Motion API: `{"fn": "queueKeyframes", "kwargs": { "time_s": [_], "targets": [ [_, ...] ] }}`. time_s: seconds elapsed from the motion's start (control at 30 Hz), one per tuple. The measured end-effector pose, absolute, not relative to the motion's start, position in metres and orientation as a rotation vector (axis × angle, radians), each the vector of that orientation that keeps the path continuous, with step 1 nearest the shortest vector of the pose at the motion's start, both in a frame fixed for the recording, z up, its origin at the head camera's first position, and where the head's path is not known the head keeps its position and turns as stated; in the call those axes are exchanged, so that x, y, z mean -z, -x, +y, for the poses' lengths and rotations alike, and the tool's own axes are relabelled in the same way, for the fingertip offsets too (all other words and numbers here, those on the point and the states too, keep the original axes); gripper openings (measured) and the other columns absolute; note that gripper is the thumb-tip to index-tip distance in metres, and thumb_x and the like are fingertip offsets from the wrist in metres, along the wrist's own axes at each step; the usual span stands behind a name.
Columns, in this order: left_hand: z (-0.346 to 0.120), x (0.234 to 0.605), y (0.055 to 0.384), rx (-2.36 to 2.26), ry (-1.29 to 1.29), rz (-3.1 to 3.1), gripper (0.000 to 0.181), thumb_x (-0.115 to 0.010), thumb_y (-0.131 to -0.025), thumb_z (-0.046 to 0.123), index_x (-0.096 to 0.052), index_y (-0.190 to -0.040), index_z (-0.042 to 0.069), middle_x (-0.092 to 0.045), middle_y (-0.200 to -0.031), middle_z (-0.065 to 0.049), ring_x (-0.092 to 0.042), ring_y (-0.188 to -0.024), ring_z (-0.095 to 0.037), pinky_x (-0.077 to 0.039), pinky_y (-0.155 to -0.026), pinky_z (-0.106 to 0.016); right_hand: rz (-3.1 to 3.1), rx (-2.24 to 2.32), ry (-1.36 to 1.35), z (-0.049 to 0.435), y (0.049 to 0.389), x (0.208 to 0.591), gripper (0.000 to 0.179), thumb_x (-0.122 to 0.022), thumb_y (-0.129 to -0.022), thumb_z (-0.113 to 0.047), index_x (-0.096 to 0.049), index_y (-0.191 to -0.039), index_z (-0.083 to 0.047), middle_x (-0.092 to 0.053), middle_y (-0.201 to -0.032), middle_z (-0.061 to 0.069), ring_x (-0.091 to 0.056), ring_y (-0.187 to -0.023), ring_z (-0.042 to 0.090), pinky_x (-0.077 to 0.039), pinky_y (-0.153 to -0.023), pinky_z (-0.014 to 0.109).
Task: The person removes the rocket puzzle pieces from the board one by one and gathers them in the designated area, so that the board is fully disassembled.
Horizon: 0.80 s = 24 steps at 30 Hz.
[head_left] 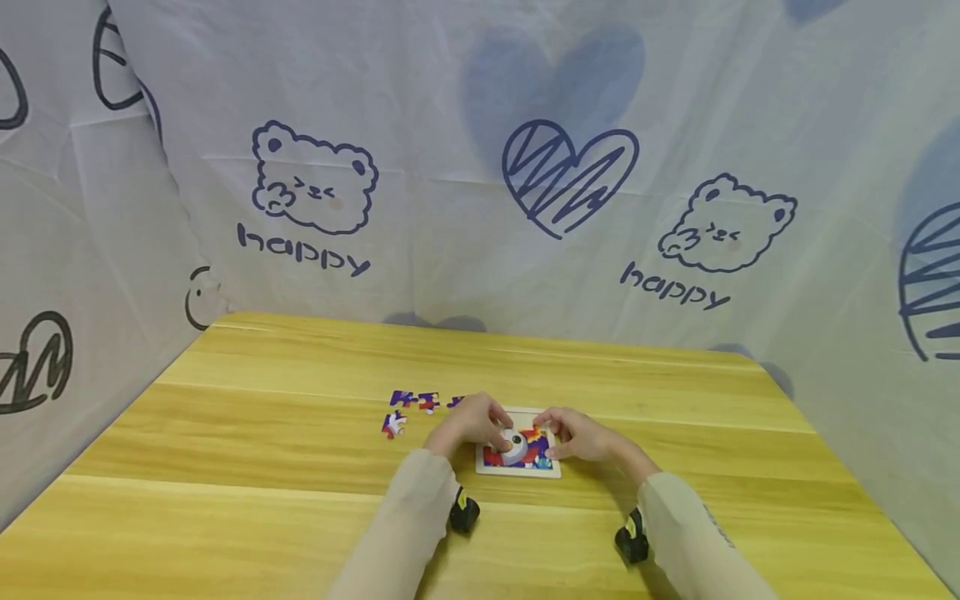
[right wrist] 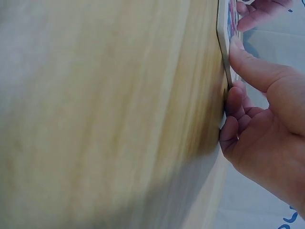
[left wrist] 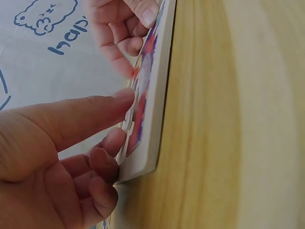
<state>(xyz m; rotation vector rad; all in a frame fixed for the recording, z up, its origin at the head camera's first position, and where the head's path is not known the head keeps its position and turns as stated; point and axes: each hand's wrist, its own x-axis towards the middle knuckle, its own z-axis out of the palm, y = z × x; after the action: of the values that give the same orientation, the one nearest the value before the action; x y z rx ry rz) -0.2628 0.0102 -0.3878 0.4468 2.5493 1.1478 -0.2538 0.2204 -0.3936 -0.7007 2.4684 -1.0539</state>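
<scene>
On the wood-grain surface [head_left: 247, 492]: tray puzzle [head_left: 517, 472], two hands at work

Tray puzzle: pale rim, coloured picture in red, purple and white, with a white round form bearing a black dot. Lies flat, well apart from the far, left and right edges of the surface; pale base shows along its far side.

Left hand [head_left: 474, 421]: at the tray's left side. Thumb straight, its tip on the picture; forefinger parted from it; remaining fingers curled beside the tray edge.

Right hand [head_left: 588, 437]: at the tray's right side. Thumb and forefinger parted, touching the rim and picture; remaining fingers loosely bent below the rim.

Loose jigsaw pieces [head_left: 393, 425]: purple, red and white, left of the tray toward its far side; one partly hidden by the left hand.

Room: wood runs on between tray and right edge, and from the pieces to the left edge; the far edge runs beside the cloth [head_left: 442, 275].

Writing: "happy" twice on the cloth, each beneath a bear face; scribbled hearts nearby. Right sleeve [head_left: 686, 533]: small dark marking, unreadable. Black wrist devices [head_left: 464, 511]: yellow patch on each, lettering too small to tell.
</scene>
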Motion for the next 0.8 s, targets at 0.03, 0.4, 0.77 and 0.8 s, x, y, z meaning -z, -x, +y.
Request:
{"fn": "queueKeyframes", "kwargs": {
  "time_s": [0.03, 0.4, 0.77, 0.8],
  "targets": [
    [0.0106, 0.3876, 0.2626, -1.141, -0.446, 2.556, 0.023, -0.078, -0.066, 0.008, -0.07, -0.088, 0.006, -0.059, -0.076, 0.0, -0.048, -0.064, -0.013, -0.04, -0.058, -0.025, 2.463, 1.061, 0.705, 0.2203, 0.2537, 0.3935, 0.035, -0.061, -0.082, 0.001, -0.049, -0.115, 0.001, -0.043, -0.086, 0.01, -0.037, -0.073, 0.02, -0.033, -0.065, 0.03],
    [0.013, 0.3858, 0.2613, -1.111, -0.436, 2.571, 0.021, -0.078, -0.065, 0.005, -0.069, -0.084, 0.007, -0.057, -0.078, -0.002, -0.049, -0.066, -0.015, -0.041, -0.059, -0.027, 2.412, 1.137, 0.761, 0.2196, 0.253, 0.3919, 0.03, -0.061, -0.08, 0.005, -0.056, -0.109, 0.001, -0.044, -0.08, 0.015, -0.037, -0.067, 0.02, -0.031, -0.06, 0.027],
    [0.0133, 0.3871, 0.2622, -1.114, -0.47, 2.561, 0.021, -0.076, -0.066, 0.002, -0.064, -0.082, 0.008, -0.054, -0.07, -0.003, -0.045, -0.057, -0.013, -0.038, -0.051, -0.024, 2.377, 1.108, 0.869, 0.2175, 0.2536, 0.3918, 0.022, -0.059, -0.079, 0.008, -0.066, -0.099, 0.004, -0.048, -0.087, 0.007, -0.037, -0.074, 0.02, -0.032, -0.063, 0.028],
    [0.0135, 0.3873, 0.2623, -1.121, -0.466, 2.554, 0.021, -0.076, -0.066, 0.001, -0.063, -0.082, 0.008, -0.053, -0.069, -0.003, -0.045, -0.056, -0.013, -0.037, -0.05, -0.025, 2.372, 1.106, 0.868, 0.2172, 0.2539, 0.3919, 0.022, -0.059, -0.078, 0.009, -0.066, -0.099, 0.004, -0.049, -0.086, 0.007, -0.037, -0.075, 0.021, -0.031, -0.064, 0.029]
  ]
}}
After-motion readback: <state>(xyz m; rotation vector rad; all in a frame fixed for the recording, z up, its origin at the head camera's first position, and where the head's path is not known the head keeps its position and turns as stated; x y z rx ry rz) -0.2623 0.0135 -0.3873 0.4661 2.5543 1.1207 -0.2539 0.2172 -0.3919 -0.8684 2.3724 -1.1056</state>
